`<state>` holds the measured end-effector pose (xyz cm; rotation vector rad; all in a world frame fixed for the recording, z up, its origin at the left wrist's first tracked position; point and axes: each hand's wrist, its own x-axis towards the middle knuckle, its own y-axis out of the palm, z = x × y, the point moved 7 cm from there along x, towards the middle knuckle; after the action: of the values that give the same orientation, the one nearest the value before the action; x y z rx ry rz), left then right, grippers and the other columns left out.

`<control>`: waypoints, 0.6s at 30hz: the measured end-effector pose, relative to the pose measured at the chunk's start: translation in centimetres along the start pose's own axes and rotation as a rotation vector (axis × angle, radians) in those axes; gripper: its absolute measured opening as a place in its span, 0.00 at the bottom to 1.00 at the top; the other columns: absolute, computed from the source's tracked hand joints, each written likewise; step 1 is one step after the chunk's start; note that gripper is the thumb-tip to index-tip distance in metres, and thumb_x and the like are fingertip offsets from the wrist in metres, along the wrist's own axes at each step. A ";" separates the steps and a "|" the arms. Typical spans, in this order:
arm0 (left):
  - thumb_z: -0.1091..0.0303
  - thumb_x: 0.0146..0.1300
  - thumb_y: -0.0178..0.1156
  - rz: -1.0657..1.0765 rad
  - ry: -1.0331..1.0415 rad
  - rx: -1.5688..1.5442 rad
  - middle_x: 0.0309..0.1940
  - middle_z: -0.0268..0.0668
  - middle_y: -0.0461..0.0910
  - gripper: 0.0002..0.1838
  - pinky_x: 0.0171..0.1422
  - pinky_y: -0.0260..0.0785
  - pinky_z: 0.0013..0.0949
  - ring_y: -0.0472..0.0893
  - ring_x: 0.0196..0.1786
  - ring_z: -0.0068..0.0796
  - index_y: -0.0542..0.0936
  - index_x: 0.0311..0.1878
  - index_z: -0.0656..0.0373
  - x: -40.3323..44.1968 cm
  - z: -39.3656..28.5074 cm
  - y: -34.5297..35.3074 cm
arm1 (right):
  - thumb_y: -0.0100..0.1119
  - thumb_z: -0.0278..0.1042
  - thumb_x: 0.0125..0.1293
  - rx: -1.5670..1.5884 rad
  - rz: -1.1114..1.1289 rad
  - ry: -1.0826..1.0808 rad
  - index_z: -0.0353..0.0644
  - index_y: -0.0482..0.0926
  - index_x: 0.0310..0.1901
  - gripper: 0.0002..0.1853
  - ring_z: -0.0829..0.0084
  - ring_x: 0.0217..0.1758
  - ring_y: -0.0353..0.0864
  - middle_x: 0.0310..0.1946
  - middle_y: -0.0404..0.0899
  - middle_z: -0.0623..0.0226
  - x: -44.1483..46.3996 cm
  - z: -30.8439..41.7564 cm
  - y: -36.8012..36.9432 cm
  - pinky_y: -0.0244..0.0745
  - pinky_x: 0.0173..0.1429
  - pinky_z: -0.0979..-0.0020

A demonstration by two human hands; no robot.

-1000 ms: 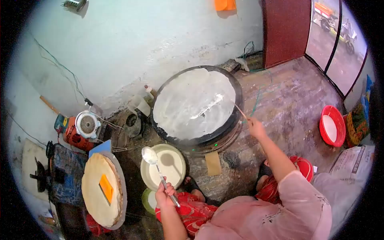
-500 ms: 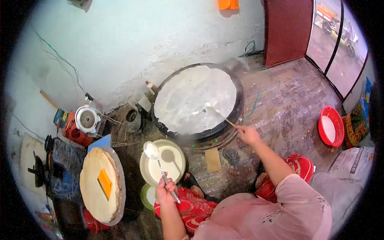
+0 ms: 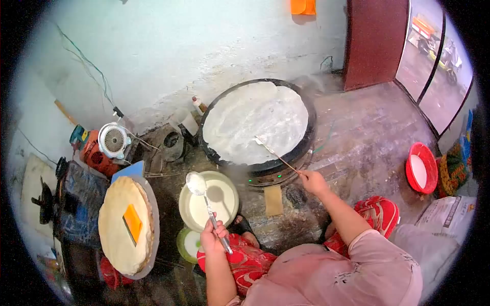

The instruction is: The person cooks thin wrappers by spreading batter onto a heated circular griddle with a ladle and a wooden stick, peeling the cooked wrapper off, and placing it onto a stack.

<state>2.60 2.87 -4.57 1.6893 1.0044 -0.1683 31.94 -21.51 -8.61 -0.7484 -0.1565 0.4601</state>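
My right hand (image 3: 315, 182) is closed round the thin stick of a batter spreader (image 3: 278, 155). Its pale head rests on a wide sheet of white batter (image 3: 250, 115), which covers most of a round black griddle (image 3: 310, 122). In my left hand (image 3: 214, 234) is a metal ladle (image 3: 208, 204), its batter-coated bowl raised over the edge of a pale bucket (image 3: 235, 191) of white batter. A smaller green bowl (image 3: 182, 250) with white contents sits just below the bucket, partly hidden by my left arm.
To the left lies a stack of thin round pancakes (image 3: 115, 219) with an orange-and-grey scraper (image 3: 133, 224) on top. A blower (image 3: 114, 140) and a bottle (image 3: 199, 105) stand near the wall. On the right are a red basin (image 3: 434, 168) and a white sack (image 3: 449, 217).
The spreader's head has moved left and toward me across the batter, and the sheet looks smoother there. My left hand keeps the ladle by the bucket. The view has shifted slightly.
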 end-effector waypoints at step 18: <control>0.66 0.69 0.39 0.057 0.033 -0.111 0.26 0.37 0.68 0.15 0.20 0.58 0.23 0.64 0.20 0.21 0.69 0.54 0.59 -1.1 -1.9 -1.9 | 0.33 0.49 0.71 0.739 0.625 0.067 0.51 0.57 0.66 0.24 0.79 0.22 0.62 0.30 0.71 0.70 -4.2 11.5 2.7 0.59 0.26 0.77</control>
<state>-0.10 4.00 -4.64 1.6223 0.9719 -0.0468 23.82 -14.58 -2.07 -0.0623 0.3147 1.0134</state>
